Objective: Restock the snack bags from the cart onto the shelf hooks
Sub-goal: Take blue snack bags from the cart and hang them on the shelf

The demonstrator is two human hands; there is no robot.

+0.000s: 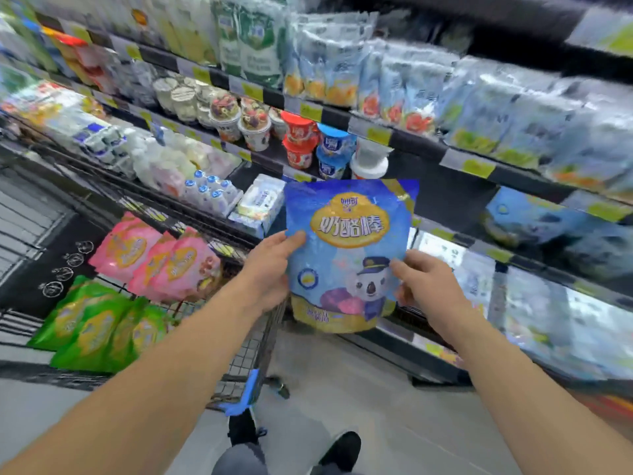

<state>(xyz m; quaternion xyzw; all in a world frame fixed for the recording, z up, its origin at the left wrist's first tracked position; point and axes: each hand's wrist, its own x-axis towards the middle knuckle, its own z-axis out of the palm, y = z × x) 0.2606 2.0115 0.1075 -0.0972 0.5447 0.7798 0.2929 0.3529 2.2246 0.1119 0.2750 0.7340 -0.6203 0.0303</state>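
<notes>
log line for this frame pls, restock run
phase: bag in transit | left hand: grips blue snack bag left edge | right hand: grips right edge | cart: pink, green bags remain | hung: not yet

Premises: a retail grocery shop, chilled dairy aisle. Tiered black shelving with yellow price tags runs from 10 to 3 o'clock, stocked with printed yoghurt tubs and pale blue pouches. A wire shopping trolley of pink and green packets stands at 8 o'clock.
</notes>
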